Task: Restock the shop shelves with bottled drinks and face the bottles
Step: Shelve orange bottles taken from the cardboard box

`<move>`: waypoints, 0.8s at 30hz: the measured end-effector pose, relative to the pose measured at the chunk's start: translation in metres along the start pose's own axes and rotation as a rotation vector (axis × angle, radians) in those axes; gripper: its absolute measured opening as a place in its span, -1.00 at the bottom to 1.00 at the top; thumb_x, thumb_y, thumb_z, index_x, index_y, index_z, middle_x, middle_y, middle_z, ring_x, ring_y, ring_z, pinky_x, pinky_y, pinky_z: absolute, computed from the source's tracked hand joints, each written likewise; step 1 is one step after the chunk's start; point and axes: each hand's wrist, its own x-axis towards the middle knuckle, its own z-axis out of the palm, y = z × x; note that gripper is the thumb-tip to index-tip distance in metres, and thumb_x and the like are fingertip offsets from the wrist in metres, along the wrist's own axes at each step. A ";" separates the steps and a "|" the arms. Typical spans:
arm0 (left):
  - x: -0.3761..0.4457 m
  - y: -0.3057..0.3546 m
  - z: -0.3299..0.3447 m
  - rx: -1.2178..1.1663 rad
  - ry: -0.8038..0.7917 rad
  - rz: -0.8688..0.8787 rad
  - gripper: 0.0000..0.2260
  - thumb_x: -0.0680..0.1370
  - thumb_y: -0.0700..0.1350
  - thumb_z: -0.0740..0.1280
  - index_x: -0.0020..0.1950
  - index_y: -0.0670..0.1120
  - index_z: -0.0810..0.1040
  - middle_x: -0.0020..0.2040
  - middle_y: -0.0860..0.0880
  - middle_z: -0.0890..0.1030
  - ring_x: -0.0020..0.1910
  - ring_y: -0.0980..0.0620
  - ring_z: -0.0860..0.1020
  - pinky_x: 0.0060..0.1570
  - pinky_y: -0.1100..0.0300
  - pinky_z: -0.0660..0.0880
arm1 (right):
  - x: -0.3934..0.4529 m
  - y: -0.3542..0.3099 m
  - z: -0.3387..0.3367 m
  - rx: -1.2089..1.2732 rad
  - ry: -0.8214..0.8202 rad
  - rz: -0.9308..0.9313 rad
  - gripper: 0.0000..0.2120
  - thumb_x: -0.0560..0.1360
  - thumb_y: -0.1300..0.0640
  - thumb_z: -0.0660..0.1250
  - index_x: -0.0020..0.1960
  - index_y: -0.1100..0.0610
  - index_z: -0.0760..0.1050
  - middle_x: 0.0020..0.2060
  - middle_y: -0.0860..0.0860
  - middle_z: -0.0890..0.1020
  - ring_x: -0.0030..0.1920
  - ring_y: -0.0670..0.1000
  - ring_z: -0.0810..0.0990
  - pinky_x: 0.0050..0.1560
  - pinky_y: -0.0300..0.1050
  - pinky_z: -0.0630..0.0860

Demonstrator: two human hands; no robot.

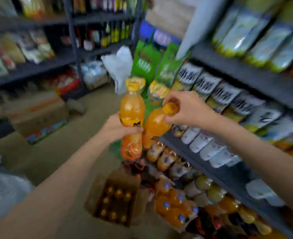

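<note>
Two orange bottles are in hand: left hand (120, 125) wraps an upright bottle (132, 118); right hand (187, 109) pinches the tilted bottle (157, 125) by its cap. Neither is shelved; at six o'clock, the carton (114, 199) holds more, so restocking seems unfinished.

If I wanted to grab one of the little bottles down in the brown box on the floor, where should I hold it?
Take it by the cap and neck, reaching straight down from above. The bottles stand upright and packed close together in the open cardboard box, so only their tops show and their sides are probably hard to reach. The picture is blurry, so finer detail cannot be told.
</note>
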 end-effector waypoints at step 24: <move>0.056 0.355 0.272 0.178 -0.148 0.724 -0.23 0.25 -0.11 0.59 0.37 -0.12 0.31 0.27 -0.12 0.42 0.27 -0.09 0.39 0.25 -0.03 0.37 | -0.218 0.237 -0.250 0.259 1.547 0.418 -0.67 0.52 0.16 0.32 0.26 0.20 0.41 0.06 0.04 0.54 0.09 0.02 0.52 0.16 -0.17 0.43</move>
